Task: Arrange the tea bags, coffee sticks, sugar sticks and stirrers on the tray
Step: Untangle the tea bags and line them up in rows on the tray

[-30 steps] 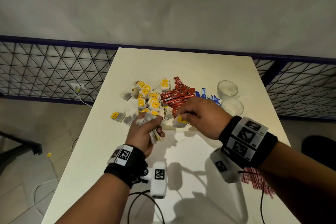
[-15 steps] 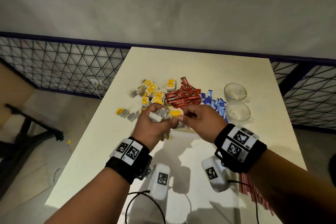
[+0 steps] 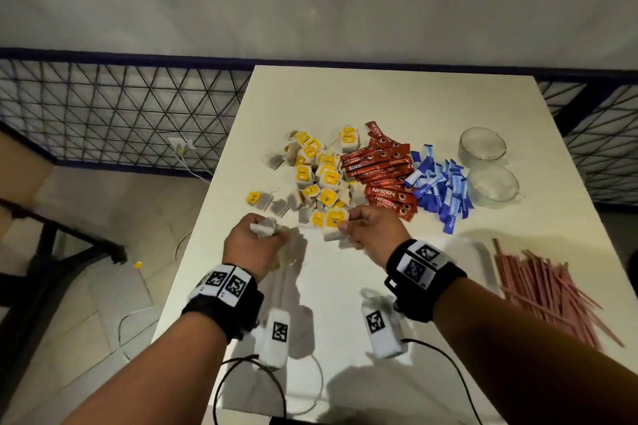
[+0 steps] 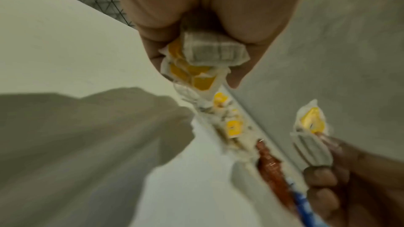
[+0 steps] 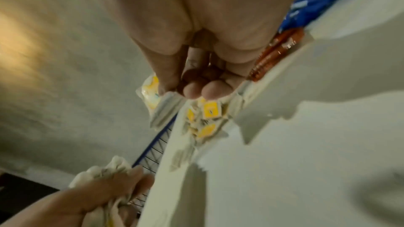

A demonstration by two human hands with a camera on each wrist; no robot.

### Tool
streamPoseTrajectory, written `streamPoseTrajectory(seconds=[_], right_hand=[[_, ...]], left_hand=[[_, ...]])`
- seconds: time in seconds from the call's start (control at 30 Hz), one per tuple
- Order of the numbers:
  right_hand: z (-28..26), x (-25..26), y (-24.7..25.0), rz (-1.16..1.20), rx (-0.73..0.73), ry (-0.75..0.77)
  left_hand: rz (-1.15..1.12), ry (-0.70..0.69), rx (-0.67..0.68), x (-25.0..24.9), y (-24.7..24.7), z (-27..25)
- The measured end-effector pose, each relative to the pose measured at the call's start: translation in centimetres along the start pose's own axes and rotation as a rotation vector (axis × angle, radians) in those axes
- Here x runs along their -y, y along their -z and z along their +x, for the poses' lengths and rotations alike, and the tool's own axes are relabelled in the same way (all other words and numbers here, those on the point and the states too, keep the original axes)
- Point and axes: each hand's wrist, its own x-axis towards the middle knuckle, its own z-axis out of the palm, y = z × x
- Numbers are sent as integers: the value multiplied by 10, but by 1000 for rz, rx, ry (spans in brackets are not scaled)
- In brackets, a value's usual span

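A heap of yellow-tagged tea bags (image 3: 316,176) lies on the white table (image 3: 397,97), with red coffee sticks (image 3: 383,167) to its right and blue sugar sticks (image 3: 440,185) beyond those. Pink stirrers (image 3: 542,290) lie at the right edge. My left hand (image 3: 257,241) grips a bunch of tea bags (image 4: 203,61) just in front of the heap. My right hand (image 3: 366,228) pinches one tea bag (image 3: 335,219) by its yellow tag, the bag (image 4: 311,148) hanging below. No tray shows in any view.
Two clear glass cups (image 3: 483,162) stand at the right behind the sugar sticks. The table's left edge is close to my left hand, with floor and a cable (image 3: 186,155) below. A black wire fence (image 3: 121,114) runs behind the table.
My hands have parted: the left moved left with its bunch, and the right holds a single tea bag a little to the right. The camera tilted, bringing the stirrers into view.
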Motion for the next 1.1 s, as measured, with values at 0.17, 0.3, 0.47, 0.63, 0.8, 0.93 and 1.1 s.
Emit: streamPoseTrajectory(seconds=[0.17, 0.3, 0.47, 0.63, 0.8, 0.93, 1.1], right_hand=[[25, -40, -42, -115, -62, -151], [40, -44, -65, -253, -89, -161], [50, -35, -79, -476, -109, -144], [49, -36, -84, -471, -137, -157], [46, -37, -85, -476, -133, -184], [46, -35, -85, -487, -143, -200], [48, -36, -87, -491, -165, -205]], left_hand=[[340, 75, 95, 44, 0, 15], [362, 70, 148, 58, -5, 20], [319, 30, 176, 62, -6, 22], [261, 27, 182, 60, -4, 18], [239, -6, 171, 60, -3, 13], [230, -16, 150, 58, -3, 9], [225, -2, 152, 58, -4, 11]])
